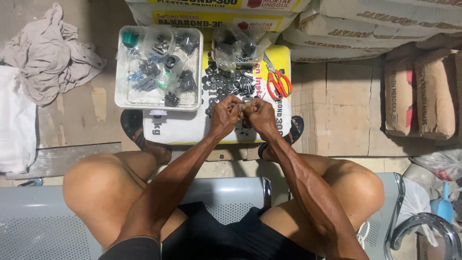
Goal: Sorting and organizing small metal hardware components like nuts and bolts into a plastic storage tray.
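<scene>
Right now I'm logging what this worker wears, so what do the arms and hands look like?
Both arms are bare from upper arm to fingers: no sleeves, gloves, watch or rings show. The left hand and right hand are lean and sinewy, with veins standing out along the forearms.

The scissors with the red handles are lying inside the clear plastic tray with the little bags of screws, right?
Not quite. The scissors do have red handles, but they are not in the clear plastic tray. The head view shows them lying on the yellow and white sack, to the right of the pile of small black parts, well apart from the tray.
</scene>
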